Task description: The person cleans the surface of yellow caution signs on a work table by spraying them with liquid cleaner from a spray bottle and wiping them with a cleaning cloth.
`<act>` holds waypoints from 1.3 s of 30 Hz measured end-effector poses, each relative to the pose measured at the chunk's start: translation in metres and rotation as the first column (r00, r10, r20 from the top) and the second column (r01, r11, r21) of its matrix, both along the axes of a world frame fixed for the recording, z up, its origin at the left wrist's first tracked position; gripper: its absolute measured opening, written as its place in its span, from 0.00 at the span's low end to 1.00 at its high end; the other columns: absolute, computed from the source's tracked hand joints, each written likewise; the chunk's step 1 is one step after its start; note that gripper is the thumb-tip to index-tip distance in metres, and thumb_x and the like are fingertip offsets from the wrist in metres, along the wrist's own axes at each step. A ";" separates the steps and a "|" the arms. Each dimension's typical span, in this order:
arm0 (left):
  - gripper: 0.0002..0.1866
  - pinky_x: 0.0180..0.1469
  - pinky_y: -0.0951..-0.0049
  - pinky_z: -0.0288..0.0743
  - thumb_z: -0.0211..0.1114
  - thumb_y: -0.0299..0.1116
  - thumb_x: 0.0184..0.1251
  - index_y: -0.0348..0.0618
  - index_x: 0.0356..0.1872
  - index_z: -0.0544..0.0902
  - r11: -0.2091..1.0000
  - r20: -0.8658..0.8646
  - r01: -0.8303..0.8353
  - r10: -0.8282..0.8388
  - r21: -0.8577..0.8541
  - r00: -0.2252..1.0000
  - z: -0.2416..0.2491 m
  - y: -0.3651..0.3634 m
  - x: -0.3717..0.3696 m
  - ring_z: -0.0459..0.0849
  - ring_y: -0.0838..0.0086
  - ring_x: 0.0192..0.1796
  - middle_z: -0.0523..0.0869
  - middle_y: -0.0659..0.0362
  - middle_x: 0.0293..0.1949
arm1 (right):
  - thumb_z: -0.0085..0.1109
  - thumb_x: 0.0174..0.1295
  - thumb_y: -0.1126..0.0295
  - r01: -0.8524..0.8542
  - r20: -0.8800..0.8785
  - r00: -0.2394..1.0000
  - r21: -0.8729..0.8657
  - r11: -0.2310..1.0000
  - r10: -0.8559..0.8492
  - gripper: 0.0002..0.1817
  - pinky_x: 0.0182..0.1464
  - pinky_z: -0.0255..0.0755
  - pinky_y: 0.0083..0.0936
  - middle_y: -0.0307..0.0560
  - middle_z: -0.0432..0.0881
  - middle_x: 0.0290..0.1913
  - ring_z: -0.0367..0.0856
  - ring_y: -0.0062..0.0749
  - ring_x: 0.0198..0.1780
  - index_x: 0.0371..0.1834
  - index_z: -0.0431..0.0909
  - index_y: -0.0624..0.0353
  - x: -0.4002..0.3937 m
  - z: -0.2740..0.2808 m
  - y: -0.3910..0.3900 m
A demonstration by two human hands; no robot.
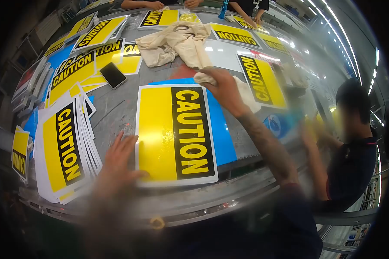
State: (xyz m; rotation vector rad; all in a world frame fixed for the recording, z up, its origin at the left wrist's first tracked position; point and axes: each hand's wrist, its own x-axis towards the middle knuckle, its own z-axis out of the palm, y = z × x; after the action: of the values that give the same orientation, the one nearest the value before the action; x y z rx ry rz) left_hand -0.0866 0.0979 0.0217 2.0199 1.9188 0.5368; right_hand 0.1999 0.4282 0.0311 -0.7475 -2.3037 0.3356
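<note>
A yellow and black CAUTION sign (157,134) lies in front of me on top of a blue sheet (222,134), with small wet-looking spots on its yellow part. My left hand (119,164) rests at the sign's left edge, fingers spread, holding nothing. Just beyond the sign's top right corner, my right hand (224,90) is closed on a white cloth (204,79). To the left lies a fanned stack of CAUTION signs (52,151). A black phone (113,75) sits on the table beyond the left hand.
A large cream cloth (175,43) is bunched at the table's middle. More signs (261,82) lie on the grey table (112,105) at both sides. At the right stands a co-worker (354,151), near a blue-labelled bottle (273,124). Other people's hands show at the far edge.
</note>
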 end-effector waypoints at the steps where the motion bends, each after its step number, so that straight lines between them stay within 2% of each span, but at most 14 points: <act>1: 0.66 0.92 0.46 0.55 0.95 0.47 0.43 0.35 0.85 0.68 0.996 -0.015 0.010 -0.011 -0.084 1.000 -0.007 0.000 -0.002 0.52 0.43 0.93 0.70 0.43 0.86 | 0.77 0.70 0.67 -0.003 0.077 0.997 0.045 0.999 0.000 0.26 0.70 0.79 0.43 0.57 0.91 0.64 0.88 0.56 0.66 0.71 0.86 0.58 -0.009 -0.013 0.019; 3: 0.68 0.92 0.43 0.52 0.95 0.50 0.42 0.35 0.86 0.68 0.994 -0.041 0.008 -0.012 -0.109 0.999 -0.011 -0.004 0.001 0.51 0.44 0.94 0.68 0.43 0.87 | 0.72 0.75 0.63 -0.050 0.200 0.979 0.021 0.999 0.045 0.27 0.78 0.73 0.46 0.56 0.86 0.72 0.81 0.55 0.75 0.74 0.84 0.58 -0.020 -0.032 0.029; 10: 0.72 0.92 0.38 0.47 0.95 0.56 0.39 0.36 0.88 0.66 0.988 -0.043 0.001 -0.008 -0.157 0.999 -0.022 -0.008 -0.001 0.49 0.44 0.94 0.64 0.45 0.90 | 0.62 0.82 0.66 -0.166 0.280 0.946 -0.022 0.986 0.165 0.24 0.82 0.69 0.49 0.53 0.83 0.78 0.75 0.57 0.81 0.78 0.81 0.57 -0.008 -0.045 0.023; 14: 0.73 0.92 0.35 0.46 0.94 0.56 0.38 0.36 0.88 0.66 0.982 -0.040 0.005 -0.013 -0.189 0.999 -0.018 -0.002 -0.002 0.50 0.43 0.94 0.64 0.46 0.90 | 0.68 0.73 0.75 -0.253 0.278 0.908 -0.232 0.939 0.314 0.24 0.74 0.77 0.49 0.50 0.87 0.70 0.80 0.56 0.70 0.72 0.86 0.52 0.019 -0.031 -0.072; 16: 0.73 0.92 0.35 0.46 0.94 0.56 0.37 0.37 0.88 0.66 0.981 -0.018 0.001 -0.005 -0.193 1.000 -0.022 -0.004 -0.005 0.50 0.43 0.94 0.64 0.46 0.90 | 0.75 0.62 0.79 -0.494 0.284 0.782 -0.260 0.830 0.554 0.30 0.62 0.85 0.43 0.47 0.88 0.61 0.87 0.48 0.59 0.70 0.87 0.49 0.036 -0.017 -0.116; 19: 0.73 0.92 0.34 0.46 0.94 0.58 0.37 0.38 0.88 0.67 0.983 -0.033 0.008 -0.015 -0.186 0.999 -0.027 -0.007 -0.006 0.49 0.45 0.94 0.63 0.47 0.91 | 0.79 0.61 0.71 -0.283 0.443 0.827 -0.206 0.937 0.347 0.28 0.54 0.87 0.43 0.54 0.86 0.56 0.89 0.52 0.57 0.67 0.88 0.52 0.031 -0.026 -0.078; 21: 0.74 0.92 0.34 0.46 0.92 0.62 0.36 0.40 0.89 0.67 0.985 -0.052 0.003 -0.013 -0.172 0.999 -0.032 -0.008 -0.008 0.49 0.46 0.95 0.63 0.48 0.91 | 0.76 0.68 0.69 -0.188 0.251 0.946 -0.100 0.977 0.208 0.22 0.51 0.86 0.45 0.55 0.87 0.57 0.90 0.56 0.49 0.65 0.87 0.56 0.007 -0.035 -0.037; 24: 0.75 0.92 0.34 0.46 0.91 0.64 0.35 0.40 0.89 0.66 0.989 -0.052 0.003 -0.011 -0.147 0.999 -0.035 -0.009 -0.010 0.49 0.47 0.95 0.63 0.49 0.91 | 0.77 0.67 0.69 -0.003 0.204 0.979 -0.092 0.996 0.022 0.23 0.48 0.84 0.45 0.55 0.88 0.51 0.91 0.57 0.48 0.64 0.86 0.57 -0.007 -0.040 -0.017; 26: 0.75 0.93 0.35 0.45 0.92 0.62 0.35 0.41 0.89 0.67 0.989 -0.030 -0.012 0.008 -0.148 1.000 -0.032 -0.010 -0.008 0.50 0.48 0.95 0.64 0.50 0.91 | 0.80 0.63 0.67 -0.030 0.178 0.983 -0.049 0.998 0.038 0.25 0.46 0.84 0.45 0.56 0.88 0.47 0.90 0.56 0.45 0.63 0.86 0.59 0.012 -0.066 -0.051; 30: 0.74 0.93 0.36 0.45 0.92 0.60 0.35 0.42 0.89 0.67 0.988 -0.010 -0.030 0.029 -0.149 1.000 -0.029 -0.009 -0.006 0.51 0.49 0.94 0.65 0.50 0.90 | 0.84 0.55 0.67 -0.281 0.352 0.870 -0.218 0.935 0.344 0.30 0.33 0.79 0.37 0.45 0.84 0.38 0.90 0.39 0.37 0.63 0.87 0.56 0.060 -0.045 -0.166; 33: 0.74 0.93 0.35 0.45 0.92 0.60 0.35 0.41 0.89 0.66 0.987 -0.035 -0.012 0.006 -0.160 0.999 -0.029 -0.008 -0.006 0.51 0.49 0.95 0.64 0.50 0.91 | 0.84 0.54 0.67 -0.383 0.342 0.843 -0.162 0.909 0.416 0.30 0.29 0.75 0.35 0.42 0.83 0.37 0.88 0.34 0.33 0.63 0.88 0.54 0.064 -0.032 -0.167; 36: 0.75 0.93 0.36 0.44 0.91 0.61 0.35 0.41 0.89 0.66 0.988 -0.048 -0.010 0.003 -0.156 0.999 -0.030 -0.008 -0.006 0.50 0.49 0.95 0.63 0.50 0.91 | 0.81 0.63 0.67 -0.081 0.205 0.975 -0.005 0.997 0.080 0.28 0.27 0.73 0.35 0.42 0.82 0.34 0.83 0.35 0.29 0.68 0.86 0.51 0.054 -0.057 -0.119; 38: 0.75 0.93 0.37 0.44 0.90 0.62 0.35 0.40 0.89 0.65 0.989 -0.044 0.000 -0.007 -0.145 0.999 -0.028 -0.007 -0.006 0.50 0.48 0.95 0.64 0.49 0.91 | 0.77 0.68 0.67 -0.099 0.321 0.941 -0.036 0.994 0.105 0.26 0.27 0.74 0.35 0.41 0.81 0.34 0.83 0.34 0.30 0.70 0.85 0.50 0.057 -0.052 -0.143; 39: 0.75 0.93 0.37 0.44 0.90 0.62 0.35 0.40 0.89 0.65 0.990 -0.040 0.000 -0.006 -0.140 0.999 -0.028 -0.007 -0.006 0.50 0.48 0.95 0.64 0.48 0.91 | 0.74 0.72 0.67 -0.307 0.446 0.865 0.106 0.946 0.230 0.23 0.26 0.74 0.33 0.38 0.81 0.33 0.83 0.31 0.30 0.69 0.85 0.50 0.054 -0.049 -0.166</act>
State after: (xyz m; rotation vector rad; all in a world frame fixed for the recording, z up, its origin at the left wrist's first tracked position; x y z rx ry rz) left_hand -0.0930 0.0905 -0.0063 1.9589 1.9185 0.3527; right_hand 0.2541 0.2618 -0.0179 -0.4365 -2.8234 0.0913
